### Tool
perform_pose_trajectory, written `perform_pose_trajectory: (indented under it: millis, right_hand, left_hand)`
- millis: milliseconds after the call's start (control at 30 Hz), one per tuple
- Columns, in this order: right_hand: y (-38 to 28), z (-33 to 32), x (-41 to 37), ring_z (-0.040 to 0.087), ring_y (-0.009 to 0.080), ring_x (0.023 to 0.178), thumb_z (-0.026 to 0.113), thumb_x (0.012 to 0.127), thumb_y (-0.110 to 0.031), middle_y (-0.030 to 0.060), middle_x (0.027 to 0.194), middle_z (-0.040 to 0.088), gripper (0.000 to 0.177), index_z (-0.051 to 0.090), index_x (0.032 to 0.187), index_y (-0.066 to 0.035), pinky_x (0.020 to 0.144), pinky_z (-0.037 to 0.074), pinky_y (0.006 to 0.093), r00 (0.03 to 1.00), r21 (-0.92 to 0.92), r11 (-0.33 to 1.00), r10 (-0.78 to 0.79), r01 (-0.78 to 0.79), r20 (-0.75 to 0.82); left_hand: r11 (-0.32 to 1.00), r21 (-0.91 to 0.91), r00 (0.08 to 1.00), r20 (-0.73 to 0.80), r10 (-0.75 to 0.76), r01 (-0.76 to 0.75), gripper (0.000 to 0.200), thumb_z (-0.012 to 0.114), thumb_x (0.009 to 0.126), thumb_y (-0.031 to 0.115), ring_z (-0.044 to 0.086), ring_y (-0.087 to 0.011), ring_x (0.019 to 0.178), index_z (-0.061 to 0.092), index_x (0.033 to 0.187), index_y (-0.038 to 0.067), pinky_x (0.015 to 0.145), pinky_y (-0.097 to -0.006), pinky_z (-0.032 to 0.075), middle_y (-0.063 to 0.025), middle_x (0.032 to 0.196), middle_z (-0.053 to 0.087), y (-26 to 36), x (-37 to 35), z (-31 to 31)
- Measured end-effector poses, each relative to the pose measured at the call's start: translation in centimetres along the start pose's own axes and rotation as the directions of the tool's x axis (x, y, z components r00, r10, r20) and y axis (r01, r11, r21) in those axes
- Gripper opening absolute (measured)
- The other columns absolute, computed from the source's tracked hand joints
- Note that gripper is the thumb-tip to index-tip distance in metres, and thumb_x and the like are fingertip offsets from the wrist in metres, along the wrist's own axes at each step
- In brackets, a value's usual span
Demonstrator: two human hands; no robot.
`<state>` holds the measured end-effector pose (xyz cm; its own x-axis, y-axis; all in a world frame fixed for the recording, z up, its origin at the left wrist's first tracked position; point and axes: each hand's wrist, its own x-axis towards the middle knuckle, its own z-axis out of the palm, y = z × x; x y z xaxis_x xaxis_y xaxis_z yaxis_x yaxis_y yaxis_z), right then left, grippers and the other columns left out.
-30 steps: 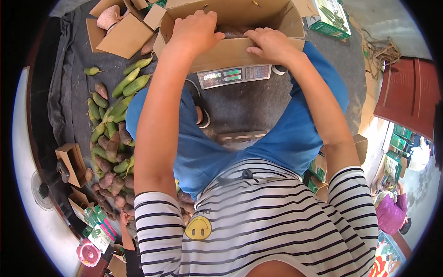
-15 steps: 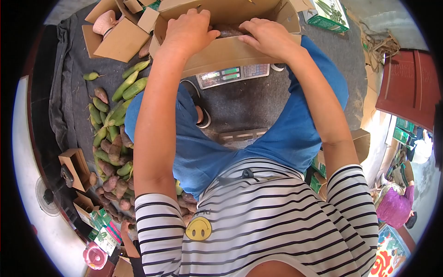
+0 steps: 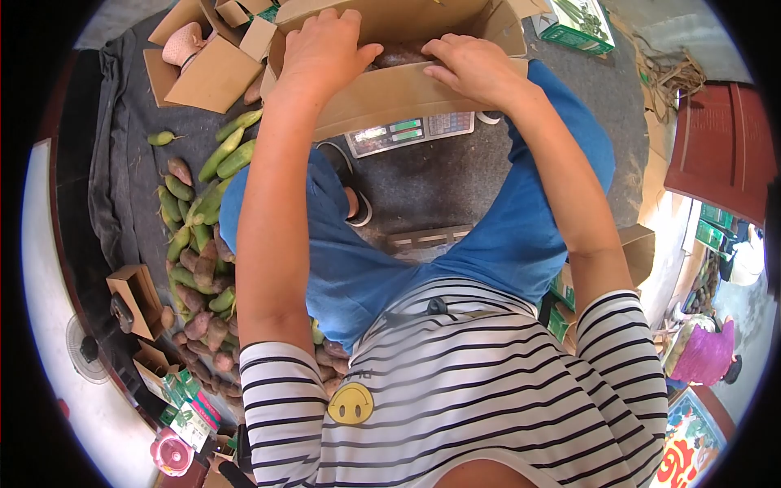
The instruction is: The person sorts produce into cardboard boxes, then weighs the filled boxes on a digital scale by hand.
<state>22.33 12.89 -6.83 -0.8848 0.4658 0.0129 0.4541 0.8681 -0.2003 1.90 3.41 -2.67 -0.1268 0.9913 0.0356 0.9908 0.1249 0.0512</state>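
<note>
An open cardboard box [image 3: 390, 106] stands before my knees, over a digital scale [image 3: 411, 134] whose panel shows beneath its near wall. My left hand [image 3: 325, 57] grips the box at its near left corner, thumb stretched out along the rim and fingertips bent out of sight. On the near rim further right, my right hand [image 3: 476, 69] has its fingers curled inside and its thumb over the edge. Between the two hands a brown, root-like item [image 3: 403, 55] lies inside the box; the near wall hides most of it.
Green, cucumber-like vegetables [image 3: 220, 154] and reddish-brown tubers [image 3: 203, 325] lie heaped on the dark cloth at left. Behind them stands an open carton [image 3: 207, 69] with a pink item. A green printed box [image 3: 573, 28] sits at far right. A person in purple [image 3: 704, 354] is at the right edge.
The box's near left corner and my left hand have shifted slightly left. More of the brown item shows. A bare forearm at lower left has gone from view; the person in purple has moved.
</note>
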Motion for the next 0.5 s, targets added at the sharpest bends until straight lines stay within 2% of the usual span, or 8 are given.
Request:
perform_pose_trajectory:
  millis: [167, 233, 267, 300, 433, 500]
  right_hand:
    - [0.0, -0.2, 0.4, 0.06, 0.0313, 0.1, 0.057, 0.091, -0.028, 0.0127, 0.108, 0.063, 0.035, 0.056, 0.119, -0.009, 0.085, 0.049, 0.0415, 0.995, 0.075, 0.997, 0.017, -0.009, -0.097]
    - [0.4, -1.2, 0.3, 0.06, 0.0308, 0.101, 0.058, 0.09, -0.028, 0.0125, 0.112, 0.062, 0.036, 0.056, 0.121, -0.009, 0.085, 0.049, 0.0405, 0.982, 0.088, 0.996, -0.017, 0.034, -0.188]
    - [0.6, -1.9, 0.1, 0.061, 0.0306, 0.101, 0.058, 0.09, -0.027, 0.0124, 0.115, 0.062, 0.037, 0.055, 0.122, -0.01, 0.086, 0.049, 0.04, 0.972, 0.093, 0.994, -0.032, 0.055, -0.234]
    - [1.0, -3.0, -0.1, 0.062, 0.0297, 0.097, 0.058, 0.09, -0.03, 0.0129, 0.109, 0.064, 0.036, 0.057, 0.118, -0.009, 0.082, 0.05, 0.0396, 0.957, 0.133, 0.988, -0.037, 0.078, -0.289]
    - [1.0, -10.2, -3.1, 0.063, 0.0272, 0.092, 0.058, 0.09, -0.03, 0.0122, 0.103, 0.066, 0.032, 0.06, 0.113, -0.008, 0.079, 0.05, 0.0373, 0.963, 0.227, 0.972, 0.109, -0.052, -0.246]
    - [2.9, -11.7, -4.1, 0.064, 0.0259, 0.09, 0.059, 0.09, -0.029, 0.0116, 0.1, 0.067, 0.03, 0.062, 0.11, -0.007, 0.078, 0.05, 0.0363, 0.958, 0.244, 0.966, 0.148, -0.087, -0.246]
  left_hand:
    - [0.999, -0.039, 1.0, 0.007, 0.027, -0.027, 0.056, 0.064, 0.084, 0.044, 0.058, -0.0348, 0.108, 0.055, 0.124, 0.005, 0.088, -0.0445, 0.047, -0.0183, 0.114, 0.06, 0.0, -0.1, 0.1]
    - [0.999, -0.038, 0.999, -0.033, 0.03, -0.031, 0.056, 0.064, 0.084, 0.044, 0.058, -0.0348, 0.107, 0.055, 0.123, 0.006, 0.088, -0.0446, 0.047, -0.0184, 0.114, 0.06, -0.1, 0.0, -0.1]
    - [0.999, -0.035, 1.0, -0.003, 0.025, -0.025, 0.056, 0.064, 0.083, 0.044, 0.058, -0.0348, 0.107, 0.055, 0.123, 0.006, 0.088, -0.0447, 0.047, -0.0182, 0.113, 0.06, -0.2, -0.1, -0.2]
    - [0.999, -0.033, 1.0, 0.024, 0.019, -0.018, 0.056, 0.064, 0.083, 0.044, 0.058, -0.0348, 0.107, 0.056, 0.123, 0.006, 0.088, -0.0449, 0.047, -0.018, 0.112, 0.06, -0.3, -0.3, -0.2]
    - [0.999, -0.011, 0.985, 0.165, 0.047, -0.045, 0.053, 0.066, 0.081, 0.042, 0.058, -0.0345, 0.106, 0.057, 0.119, 0.007, 0.088, -0.0458, 0.047, -0.0173, 0.11, 0.06, 0.1, -0.5, 0.0]
    - [0.994, -0.089, 0.977, 0.199, 0.077, -0.06, 0.05, 0.07, 0.077, 0.04, 0.058, -0.0333, 0.107, 0.058, 0.114, 0.007, 0.089, -0.0485, 0.046, -0.016, 0.11, 0.06, 0.1, -0.6, 1.1]
